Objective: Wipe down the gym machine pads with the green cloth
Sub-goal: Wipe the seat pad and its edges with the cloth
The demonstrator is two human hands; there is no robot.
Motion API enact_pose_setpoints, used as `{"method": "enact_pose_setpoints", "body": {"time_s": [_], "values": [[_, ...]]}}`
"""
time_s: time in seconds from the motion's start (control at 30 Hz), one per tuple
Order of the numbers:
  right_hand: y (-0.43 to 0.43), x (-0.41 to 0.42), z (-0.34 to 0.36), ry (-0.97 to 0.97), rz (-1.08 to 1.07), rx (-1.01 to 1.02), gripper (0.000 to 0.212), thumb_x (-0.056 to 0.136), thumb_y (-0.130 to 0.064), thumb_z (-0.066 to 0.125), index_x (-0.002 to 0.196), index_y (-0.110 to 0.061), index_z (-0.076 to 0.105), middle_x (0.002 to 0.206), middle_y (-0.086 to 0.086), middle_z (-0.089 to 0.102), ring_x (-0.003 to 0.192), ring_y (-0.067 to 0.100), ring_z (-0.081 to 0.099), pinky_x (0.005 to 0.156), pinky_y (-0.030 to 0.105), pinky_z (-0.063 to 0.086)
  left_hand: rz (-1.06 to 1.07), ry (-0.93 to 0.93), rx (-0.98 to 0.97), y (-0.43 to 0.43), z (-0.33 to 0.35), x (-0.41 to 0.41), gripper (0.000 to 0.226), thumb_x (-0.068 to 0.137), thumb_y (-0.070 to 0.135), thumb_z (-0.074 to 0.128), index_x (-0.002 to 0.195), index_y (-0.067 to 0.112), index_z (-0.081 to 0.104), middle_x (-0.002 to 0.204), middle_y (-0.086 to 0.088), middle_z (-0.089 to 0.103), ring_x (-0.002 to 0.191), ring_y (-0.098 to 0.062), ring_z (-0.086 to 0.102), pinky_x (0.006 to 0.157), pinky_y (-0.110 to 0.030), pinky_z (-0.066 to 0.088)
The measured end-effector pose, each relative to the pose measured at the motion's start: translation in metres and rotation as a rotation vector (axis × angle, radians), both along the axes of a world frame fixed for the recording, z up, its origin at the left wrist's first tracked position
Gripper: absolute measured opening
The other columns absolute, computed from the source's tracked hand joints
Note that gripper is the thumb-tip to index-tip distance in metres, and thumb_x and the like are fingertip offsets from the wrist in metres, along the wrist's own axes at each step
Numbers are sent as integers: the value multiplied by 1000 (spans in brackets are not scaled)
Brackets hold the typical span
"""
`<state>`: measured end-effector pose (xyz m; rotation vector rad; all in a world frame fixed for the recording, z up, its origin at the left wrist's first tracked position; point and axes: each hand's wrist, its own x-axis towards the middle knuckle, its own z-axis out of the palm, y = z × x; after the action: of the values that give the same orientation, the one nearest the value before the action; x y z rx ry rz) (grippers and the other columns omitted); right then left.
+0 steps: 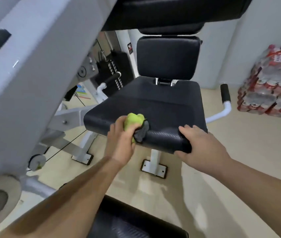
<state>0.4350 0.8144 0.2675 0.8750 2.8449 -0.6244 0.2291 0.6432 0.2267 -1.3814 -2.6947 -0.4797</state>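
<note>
Nearest, at 6 o'clock, a black pad (136,220) is cut off by the frame. The left hand (120,140) grips the bunched cloth (133,121) on the seat (153,103) front edge at centre. The right hand (203,146) clasps the seat's 4 o'clock corner. Flattening the cloth and stroking toward the backrest (168,57) at 12 o'clock in overlapping passes should cover more. The top pad (179,11) is cropped, and the cloth's grey part is unclear.

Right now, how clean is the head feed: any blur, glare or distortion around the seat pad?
Head view: wide-angle distortion bows the grey machine frame; it and the bottled-water packs at right are smeared and soft; the seat pad is sharp, with a dull sheen along its front edge; the left hand gripping the green cloth and the right hand holding the pad's corner read clearly.
</note>
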Motion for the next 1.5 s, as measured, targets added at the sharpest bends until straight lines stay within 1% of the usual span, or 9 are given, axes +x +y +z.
{"method": "enact_pose_setpoints", "body": {"time_s": [0.17,0.3,0.43,0.67,0.77,0.93,1.2,1.4,1.5], "values": [[-15,-30,-1,-106,-63,201,40,92,-60,60,113,-27,56,106,-5,51,105,21,57,70,31,41,559,-225,217,22,-1,0,58,77,7,57,128,34,53,146,-2,31,114,-25,39,86,-30,38],[-15,-58,14,-210,-3,285,32,87,-47,63,108,-24,54,98,-1,49,83,26,52,67,30,43,92,-38,85,35,-10,43,43,74,15,60,113,31,63,154,-6,29,111,-36,39,84,-44,51],[-12,-71,20,-311,52,308,23,85,-40,62,99,-23,58,95,-1,60,81,26,58,59,29,40,-161,5,19,-4,-6,-32,51,73,5,65,115,32,63,149,-1,33,116,-37,44,86,-47,55],[-10,-76,18,-290,36,333,12,81,-34,63,89,-25,64,82,-4,62,75,24,62,53,26,36,750,-358,213,3,14,-88,57,76,-3,45,112,38,60,147,-2,28,124,-37,34,99,-38,46],[-10,-73,14,-250,13,313,15,80,-36,64,91,-27,66,83,-4,61,77,24,63,60,27,43,625,-353,242,24,16,-37,56,74,-1,47,105,41,66,143,5,31,114,-29,35,94,-34,46],[-3,-64,14,-262,-25,247,31,83,-53,69,89,-25,57,88,-5,54,84,23,62,62,29,43,-160,-255,121,15,9,6,63,69,3,56,116,46,61,136,5,38,119,-24,48,109,-30,42],[-3,-70,19,-268,-33,209,29,80,-51,72,89,-27,60,88,-6,54,86,24,63,69,31,51,776,-414,144,22,31,-81,64,79,3,44,124,46,58,140,-7,35,130,-39,35,106,-44,46],[2,-64,20,-274,-100,167,31,80,-57,71,84,-27,64,79,-7,57,79,20,60,55,26,37,428,-392,205,59,19,41,47,76,8,58,108,42,67,141,0,32,109,-32,39,88,-24,36],[15,-42,21,-147,-258,-214,16,84,-32,63,80,-20,72,75,0,68,76,24,63,55,29,43,251,-491,138,81,16,105,46,78,16,64,115,42,64,144,4,26,109,-27,35,89,-27,42]]}}
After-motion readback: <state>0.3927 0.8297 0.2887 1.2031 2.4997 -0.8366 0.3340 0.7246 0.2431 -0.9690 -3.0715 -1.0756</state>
